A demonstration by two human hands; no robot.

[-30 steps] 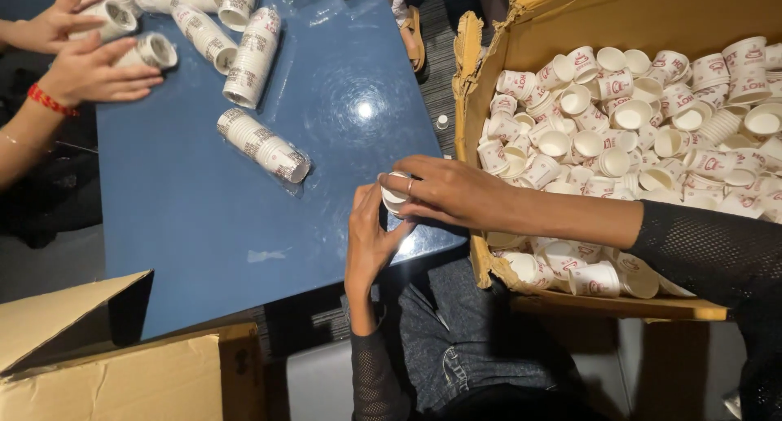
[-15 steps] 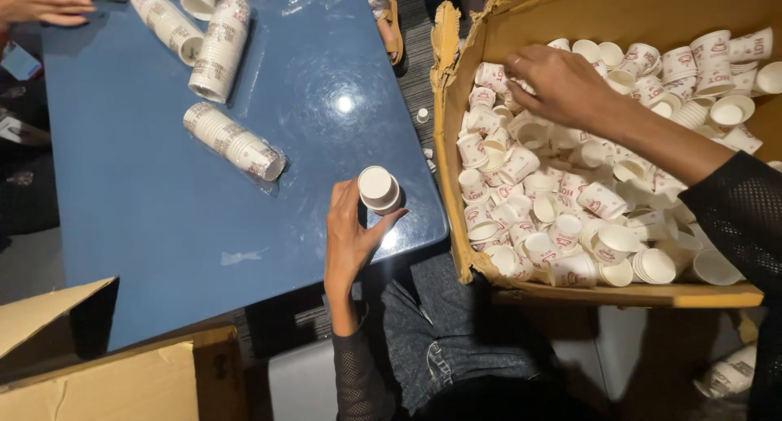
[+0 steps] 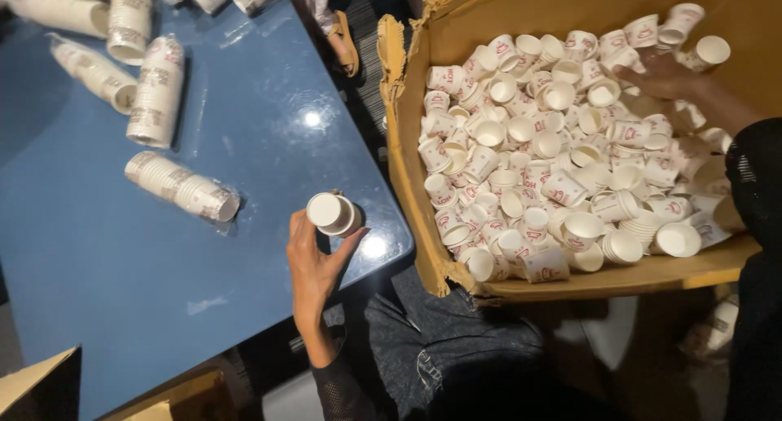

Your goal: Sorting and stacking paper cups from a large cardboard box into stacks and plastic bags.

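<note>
One cup stack (image 3: 331, 214), left hand (image 3: 314, 266)

wrapped cup sleeves (image 3: 182, 186) lie on the blue table (image 3: 122, 290), a sandal (image 3: 345, 42) beyond its edge.

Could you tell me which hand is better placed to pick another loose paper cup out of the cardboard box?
Right, probably. The right hand already lies among the loose white paper cups in the brown cardboard box, while the left hand holds a small cup stack over the blue table.
</note>
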